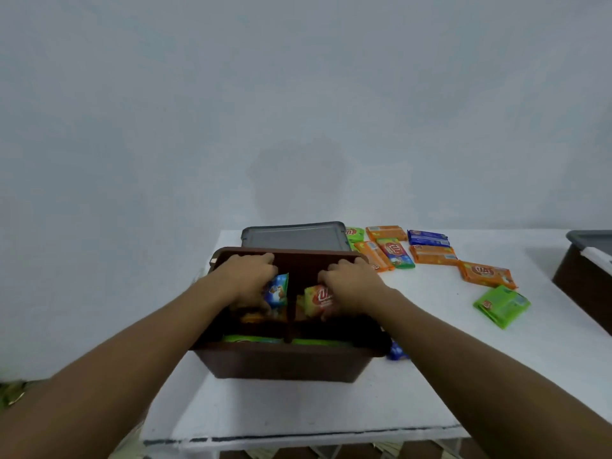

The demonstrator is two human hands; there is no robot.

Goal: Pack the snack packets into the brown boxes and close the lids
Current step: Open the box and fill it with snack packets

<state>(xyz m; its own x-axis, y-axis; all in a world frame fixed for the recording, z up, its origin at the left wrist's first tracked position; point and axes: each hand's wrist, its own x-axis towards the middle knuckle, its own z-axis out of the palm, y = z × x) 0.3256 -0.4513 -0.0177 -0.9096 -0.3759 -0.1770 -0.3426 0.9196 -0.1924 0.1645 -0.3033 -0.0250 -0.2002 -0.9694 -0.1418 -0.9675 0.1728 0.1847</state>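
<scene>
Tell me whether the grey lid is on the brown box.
No, the grey lid lies behind the open brown box, where the left hand grips a blue packet and the right hand a red-and-yellow packet.

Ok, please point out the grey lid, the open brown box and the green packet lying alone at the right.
grey lid (pixel 294 238): head view, centre of its flat top.
open brown box (pixel 284 362): head view, its near outer wall.
green packet (pixel 501 305): head view, middle of its wrapper.

place: plain indoor room, kind unclear | white table (pixel 298 409) | bare pale wall (pixel 298 94)
</scene>
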